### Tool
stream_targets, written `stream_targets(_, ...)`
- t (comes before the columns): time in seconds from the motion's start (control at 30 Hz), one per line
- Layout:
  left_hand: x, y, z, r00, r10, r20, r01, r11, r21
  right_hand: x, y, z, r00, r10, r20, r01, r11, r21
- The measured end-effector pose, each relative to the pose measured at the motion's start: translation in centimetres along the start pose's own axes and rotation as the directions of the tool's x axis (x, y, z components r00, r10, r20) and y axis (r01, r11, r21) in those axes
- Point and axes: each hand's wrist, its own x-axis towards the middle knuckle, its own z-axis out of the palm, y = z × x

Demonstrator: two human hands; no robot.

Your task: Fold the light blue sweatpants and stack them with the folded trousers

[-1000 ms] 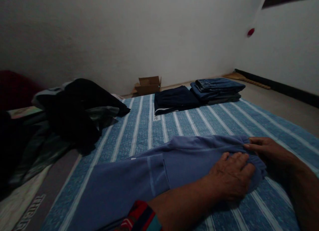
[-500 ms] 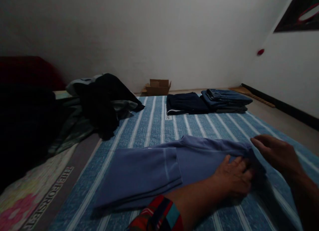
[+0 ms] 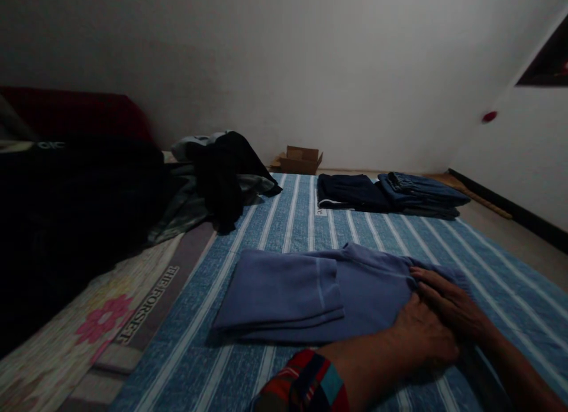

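Note:
Light blue-purple trousers (image 3: pixel 284 290) lie on the striped bedding, with the leg ends doubled back over the left part and the gathered waist end at the right. My left hand (image 3: pixel 423 332), its arm in a plaid sleeve, is closed at the near side of the waist end, with fingers curled down and partly hidden. My right hand (image 3: pixel 452 302) lies with outstretched fingers on the waist end, just behind my left hand and touching it.
Folded dark trousers (image 3: pixel 352 193) and a stack of folded jeans (image 3: pixel 423 193) lie at the far edge of the blue striped sheet (image 3: pixel 186 353). Loose dark clothes (image 3: pixel 222 181) are heaped at left on a flowered cover (image 3: pixel 106 317). A cardboard box (image 3: pixel 302 160) stands by the wall.
My right hand has come down and left onto the waist end of the trousers. My left hand has curled at the near side. The view has turned left, shifting everything rightward.

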Motion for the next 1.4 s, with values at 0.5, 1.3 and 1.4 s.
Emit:
stream_targets(0.5, -8.1, 0.3, -2.1, 0.967, -0.224, 0.12, 0.236, 0.968, -0.091, -0.2, 1.7, 2.7, 0.948, -0.313, -0.058, 0.251, 0.846, -0.47)
stream_targets(1.3, -21.2, -9.0, -16.0, 0.749, -0.61, -0.257, 0.603, 0.789, -0.117, -0.1, -0.1, 6.2, 0.974, -0.223, -0.043, 0.179, 0.87, -0.459)
stream_targets(1.4, -24.6, -11.3, -15.1, 0.578, -0.764, -0.287, 0.779, 0.621, -0.085, -0.1, -0.1, 6.4, 0.979, -0.202, -0.015, 0.168, 0.854, -0.491)
